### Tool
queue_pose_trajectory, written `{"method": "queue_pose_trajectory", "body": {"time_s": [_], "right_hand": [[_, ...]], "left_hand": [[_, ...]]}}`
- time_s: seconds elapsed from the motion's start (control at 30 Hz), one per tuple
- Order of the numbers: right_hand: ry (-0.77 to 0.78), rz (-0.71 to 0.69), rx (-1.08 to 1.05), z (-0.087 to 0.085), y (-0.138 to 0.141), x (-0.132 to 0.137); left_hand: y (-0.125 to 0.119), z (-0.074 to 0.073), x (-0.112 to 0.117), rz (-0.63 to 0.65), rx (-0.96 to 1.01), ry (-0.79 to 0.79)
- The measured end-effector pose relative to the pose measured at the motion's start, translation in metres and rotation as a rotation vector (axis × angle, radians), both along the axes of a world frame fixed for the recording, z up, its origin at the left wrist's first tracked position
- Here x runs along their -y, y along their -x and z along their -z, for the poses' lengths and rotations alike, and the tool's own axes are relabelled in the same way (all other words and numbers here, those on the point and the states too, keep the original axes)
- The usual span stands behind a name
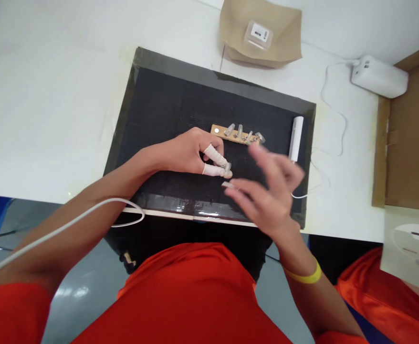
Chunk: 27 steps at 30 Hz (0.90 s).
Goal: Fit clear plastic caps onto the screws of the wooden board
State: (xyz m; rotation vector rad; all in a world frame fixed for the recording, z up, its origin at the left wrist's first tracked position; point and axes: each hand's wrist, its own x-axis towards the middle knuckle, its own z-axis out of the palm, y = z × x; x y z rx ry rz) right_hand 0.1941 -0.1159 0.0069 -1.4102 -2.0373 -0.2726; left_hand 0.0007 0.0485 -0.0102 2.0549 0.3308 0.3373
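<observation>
My left hand [191, 150] wears white finger cots [214, 155] on its thumb and index finger. Pinched between those fingertips is a small, translucent grey piece [227, 167] that resembles a false nail tip. Just to the right, my right hand [270, 188] is partly blurred. Its thumb and index finger close on a small, flat, pale strip [227, 185], whose kind I cannot make out; the other fingers are raised. Behind both hands lies a wooden strip [217, 130] with several similar translucent tips [240, 131] standing on it.
A black mat [166, 100] with taped edges lies beneath the hands. At its right side rests a white bar-shaped device [296, 138] with a cable. Farther back are a brown paper tray [234, 24] holding a clear plastic box [258, 36], and a white power bank-like block [379, 76].
</observation>
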Motion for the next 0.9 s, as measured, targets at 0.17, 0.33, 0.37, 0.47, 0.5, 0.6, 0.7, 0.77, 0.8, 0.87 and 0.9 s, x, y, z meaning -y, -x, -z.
{"method": "queue_pose_trajectory", "body": {"time_s": [0.17,0.33,0.37,0.47,0.5,0.6,0.7,0.77,0.8,0.87,0.9], "right_hand": [[-0.034,0.139,-0.188,0.007,0.005,0.006],[-0.005,0.041,-0.063,0.012,0.008,0.012],[-0.027,0.08,-0.114,0.013,0.008,0.012],[-0.066,0.214,-0.264,0.016,0.008,0.012],[-0.051,0.192,-0.235,0.017,0.009,0.011],[-0.018,0.066,-0.099,0.016,0.011,0.011],[-0.054,0.202,-0.225,0.016,0.01,0.011],[-0.051,0.188,-0.2,0.018,0.01,0.01],[-0.041,0.133,-0.143,0.019,0.01,0.01],[-0.027,0.05,-0.077,0.021,0.01,0.009],[-0.035,0.077,-0.113,0.022,0.009,0.008]], "left_hand": [[0.0,-0.003,0.0,0.012,0.001,0.019],[0.001,-0.004,0.0,0.014,0.003,0.059],[0.001,-0.004,0.0,0.009,-0.007,0.063],[0.001,-0.004,0.0,-0.005,-0.026,0.073],[0.001,-0.004,0.0,-0.005,-0.022,0.074],[0.001,-0.004,-0.001,0.001,-0.004,0.08],[0.001,-0.003,-0.001,-0.004,-0.015,0.085],[0.002,-0.003,-0.001,0.002,-0.021,0.085],[0.002,-0.003,-0.001,0.007,-0.017,0.084],[0.002,-0.003,-0.001,0.013,-0.008,0.086],[0.002,-0.003,-0.001,0.01,-0.011,0.086]]}}
